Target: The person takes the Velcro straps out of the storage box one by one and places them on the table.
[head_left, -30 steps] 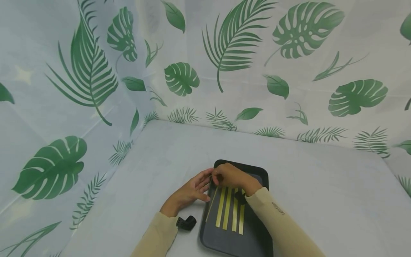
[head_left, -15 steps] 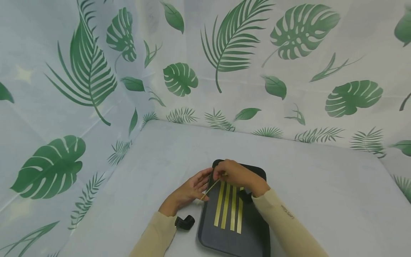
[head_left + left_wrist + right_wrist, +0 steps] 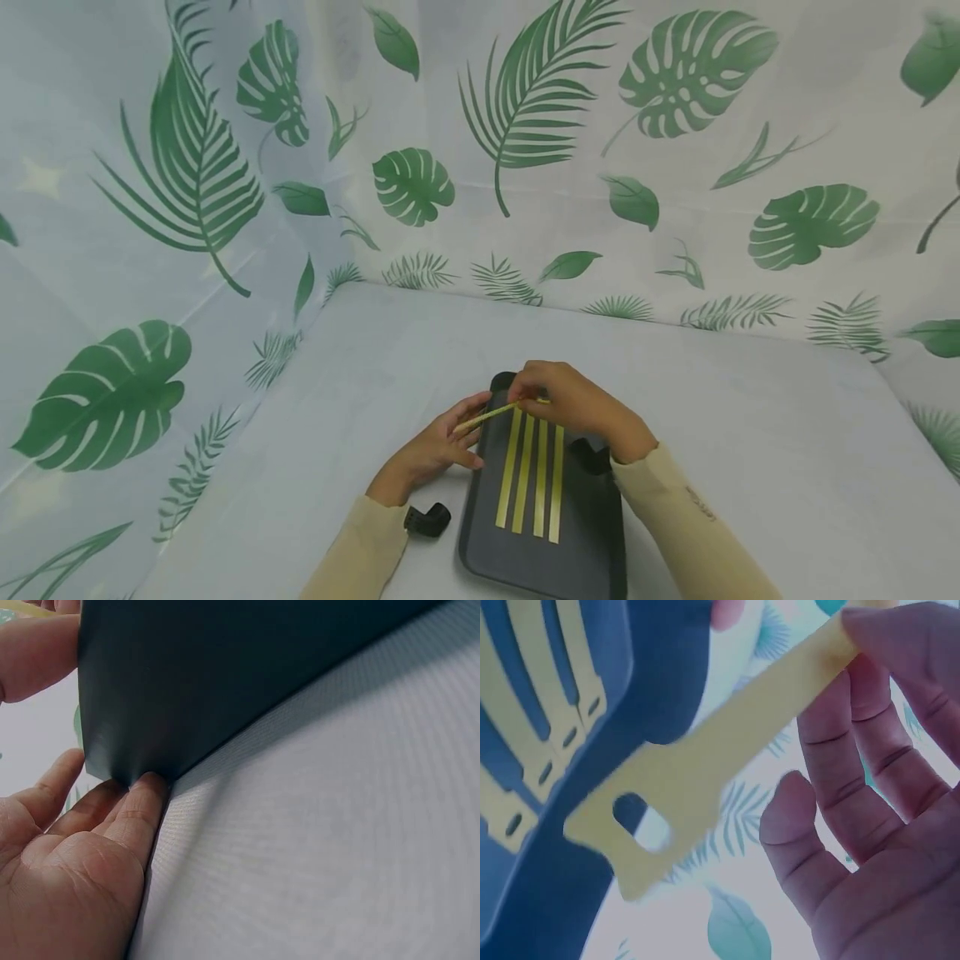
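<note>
My right hand (image 3: 573, 404) pinches a flat yellow strip (image 3: 483, 417) between thumb and fingers above the far end of a dark tray (image 3: 592, 533). The right wrist view shows the strip's (image 3: 757, 697) free end, wider, notched and pierced by an oval slot. Similar yellow strips (image 3: 522, 475) lie side by side in the tray, their slotted ends (image 3: 547, 772) near its rim. My left hand (image 3: 435, 446) is at the tray's left side. Its fingertips touch the dark tray wall (image 3: 225, 660) in the left wrist view; the held strip's other end passes over these fingers.
The tray stands on a white tabletop (image 3: 375, 350). Behind and to the left rise white cloth walls (image 3: 540, 208) printed with green leaves. Black wrist cameras are strapped at the left cuff (image 3: 429, 520) and the right cuff (image 3: 590, 457).
My right hand has raised the strip from the tray's left edge and moved slightly right. The strip has swung from lengthwise to slanting across toward my left hand, which stays nearly still.
</note>
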The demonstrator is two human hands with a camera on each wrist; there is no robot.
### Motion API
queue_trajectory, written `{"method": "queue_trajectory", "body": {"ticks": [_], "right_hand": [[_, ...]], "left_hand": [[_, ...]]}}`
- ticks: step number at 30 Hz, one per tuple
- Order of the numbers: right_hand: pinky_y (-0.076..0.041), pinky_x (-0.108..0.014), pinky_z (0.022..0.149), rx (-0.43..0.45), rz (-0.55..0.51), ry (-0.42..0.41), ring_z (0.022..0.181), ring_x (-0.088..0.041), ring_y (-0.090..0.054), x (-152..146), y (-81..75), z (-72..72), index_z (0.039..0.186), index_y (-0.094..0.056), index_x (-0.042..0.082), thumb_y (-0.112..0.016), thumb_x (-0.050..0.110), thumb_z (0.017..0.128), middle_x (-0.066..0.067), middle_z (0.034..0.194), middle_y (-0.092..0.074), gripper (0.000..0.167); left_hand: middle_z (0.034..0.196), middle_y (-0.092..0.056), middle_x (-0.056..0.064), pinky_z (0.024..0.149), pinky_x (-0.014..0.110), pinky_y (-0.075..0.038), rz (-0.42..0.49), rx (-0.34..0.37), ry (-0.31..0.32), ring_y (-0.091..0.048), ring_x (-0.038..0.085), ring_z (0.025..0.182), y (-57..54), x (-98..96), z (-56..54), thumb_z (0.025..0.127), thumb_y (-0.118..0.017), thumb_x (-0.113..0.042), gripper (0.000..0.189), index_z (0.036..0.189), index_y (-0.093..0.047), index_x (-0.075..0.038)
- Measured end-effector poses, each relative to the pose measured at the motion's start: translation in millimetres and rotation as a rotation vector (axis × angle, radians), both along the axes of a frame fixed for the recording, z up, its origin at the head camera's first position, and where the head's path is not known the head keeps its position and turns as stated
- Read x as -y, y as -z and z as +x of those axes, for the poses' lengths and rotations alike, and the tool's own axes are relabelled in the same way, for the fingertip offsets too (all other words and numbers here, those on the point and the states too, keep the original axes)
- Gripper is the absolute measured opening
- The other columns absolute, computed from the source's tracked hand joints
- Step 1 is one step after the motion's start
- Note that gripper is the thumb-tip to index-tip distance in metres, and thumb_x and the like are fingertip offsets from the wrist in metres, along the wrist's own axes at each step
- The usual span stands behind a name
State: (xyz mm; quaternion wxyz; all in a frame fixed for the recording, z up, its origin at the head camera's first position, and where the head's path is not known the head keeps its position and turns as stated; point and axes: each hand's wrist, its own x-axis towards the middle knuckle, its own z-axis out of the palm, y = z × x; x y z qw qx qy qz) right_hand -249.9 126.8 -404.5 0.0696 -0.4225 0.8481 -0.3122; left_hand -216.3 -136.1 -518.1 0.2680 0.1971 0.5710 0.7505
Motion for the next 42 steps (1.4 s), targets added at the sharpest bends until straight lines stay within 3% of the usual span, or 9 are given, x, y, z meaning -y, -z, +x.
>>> {"method": "queue_trajectory", "body": {"ticks": [4,12,16,21,26,32,42], "right_hand": [[-0.06,-0.032,0.077,0.051,-0.023,0.056,0.086,-0.008,-0.064,-10,-3.6,3.2,0.103,-0.074,0.006,-0.073,0.002,0.101,0.003,0.097,-0.067,0.006],[-0.059,-0.032,0.074,0.071,-0.058,0.177,0.082,-0.01,-0.067,-36,-8.1,11.3,0.101,-0.071,0.007,-0.073,0.004,0.101,0.0,0.093,-0.072,0.003],[-0.063,-0.033,0.069,0.15,-0.103,0.222,0.077,-0.015,-0.071,-48,-6.9,16.9,0.105,-0.069,0.003,-0.07,0.002,0.102,-0.008,0.096,-0.072,0.003],[-0.066,-0.041,0.068,0.292,-0.194,0.253,0.075,-0.017,-0.07,-64,-5.7,26.1,0.116,-0.065,-0.003,-0.066,0.002,0.105,-0.015,0.097,-0.07,0.013],[-0.067,-0.038,0.073,0.404,-0.266,0.325,0.082,-0.02,-0.07,-81,-5.1,34.3,0.126,-0.061,-0.009,-0.066,0.003,0.105,-0.013,0.1,-0.068,0.024],[-0.068,-0.037,0.075,0.436,-0.343,0.421,0.086,-0.019,-0.072,-101,-3.0,44.3,0.13,-0.058,-0.011,-0.068,0.002,0.104,-0.015,0.101,-0.067,0.03],[-0.067,-0.034,0.075,0.488,-0.452,0.486,0.086,-0.014,-0.069,-136,12.8,61.9,0.137,-0.049,-0.016,-0.063,0.0,0.105,-0.01,0.099,-0.064,0.038]], "left_hand": [[0.178,-0.015,0.025,0.133,0.042,-0.024,0.017,0.001,-0.004,-0.015,0.04,0.165,0.3,-0.8,0.7,0.079,-0.077,0.007,0.112,0.171,-0.014,0.003],[0.178,-0.014,0.025,0.13,0.035,-0.031,0.024,-0.02,0.005,-0.014,0.041,0.165,2.2,-2.2,0.8,0.079,-0.077,0.006,0.113,0.172,-0.013,0.003],[0.178,-0.014,0.025,0.127,0.03,-0.034,0.013,-0.021,0.005,-0.014,0.041,0.165,1.1,-1.7,2.4,0.078,-0.074,0.008,0.113,0.172,-0.012,0.003],[0.178,-0.013,0.025,0.127,0.029,-0.034,0.01,-0.025,0.004,-0.014,0.042,0.165,0.9,-3.8,2.8,0.078,-0.075,0.008,0.113,0.172,-0.012,0.003],[0.178,-0.014,0.025,0.127,0.028,-0.034,-0.002,-0.015,-0.007,-0.014,0.041,0.165,0.9,-4.8,4.0,0.077,-0.076,0.007,0.114,0.172,-0.013,0.003],[0.178,-0.013,0.025,0.125,0.025,-0.035,-0.011,-0.012,-0.017,-0.014,0.041,0.165,0.2,-5.5,6.7,0.076,-0.074,0.01,0.114,0.171,-0.013,0.003],[0.178,-0.011,0.027,0.123,0.023,-0.036,-0.002,-0.024,-0.006,-0.012,0.044,0.165,3.0,-7.2,7.0,0.076,-0.075,0.008,0.115,0.171,-0.011,0.004]]}}
